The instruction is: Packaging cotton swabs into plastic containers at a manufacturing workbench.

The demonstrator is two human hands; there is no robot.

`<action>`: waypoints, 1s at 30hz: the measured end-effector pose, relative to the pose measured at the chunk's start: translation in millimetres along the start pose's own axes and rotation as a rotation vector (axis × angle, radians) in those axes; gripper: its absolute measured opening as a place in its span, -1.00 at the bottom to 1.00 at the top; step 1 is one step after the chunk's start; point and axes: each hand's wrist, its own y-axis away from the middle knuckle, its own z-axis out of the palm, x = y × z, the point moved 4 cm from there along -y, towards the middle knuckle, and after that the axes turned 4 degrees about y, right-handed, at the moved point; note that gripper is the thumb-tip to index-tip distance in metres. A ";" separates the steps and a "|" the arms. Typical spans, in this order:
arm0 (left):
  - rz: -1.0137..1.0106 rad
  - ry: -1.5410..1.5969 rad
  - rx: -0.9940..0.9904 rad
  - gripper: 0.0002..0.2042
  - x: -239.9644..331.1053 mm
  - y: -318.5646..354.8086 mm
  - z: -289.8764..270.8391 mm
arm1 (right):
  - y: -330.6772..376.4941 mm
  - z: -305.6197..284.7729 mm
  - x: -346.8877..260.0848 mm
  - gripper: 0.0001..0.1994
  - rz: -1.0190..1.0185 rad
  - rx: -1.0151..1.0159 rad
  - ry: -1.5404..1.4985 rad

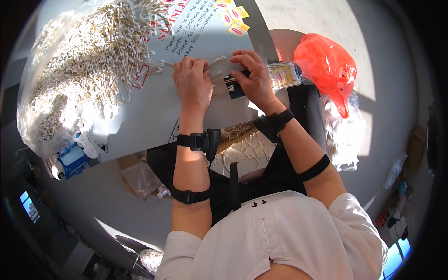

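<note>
A few loose cotton swabs (221,83) lie across the gap between my hands, on the table's near right part. My left hand (192,81) is closed, its fingers curled down at the swabs' left ends; the fingertips are partly hidden. On the other side, my right hand (254,79) pinches towards the swabs with thumb and forefinger, over a small dark pad (237,89). Beside its wrist lies a clear pack of cotton swabs (283,76) with a yellow label. A big heap of loose cotton swabs (93,60) spills from a clear plastic bag at the left.
Several yellow-and-red labels (232,17) lie on the grey printed tabletop (144,119). A red plastic bag (329,65) stands past the right edge, above clear bags (343,130). More swabs (247,154) lie below the table edge, near my lap. A blue-and-white object (73,159) is at lower left.
</note>
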 end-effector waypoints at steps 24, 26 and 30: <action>0.023 -0.022 0.206 -0.87 -39.8 -18.2 -29.7 | 3.7 -8.4 6.9 -0.78 0.001 0.013 -0.067; -0.212 -0.065 0.272 -0.88 -79.3 -10.2 -56.2 | 4.9 -7.4 7.1 -0.79 0.012 0.009 -0.095; -0.724 0.018 0.163 -0.69 -120.4 -6.6 -84.9 | 4.5 -5.5 11.4 -0.83 -0.005 0.054 -0.119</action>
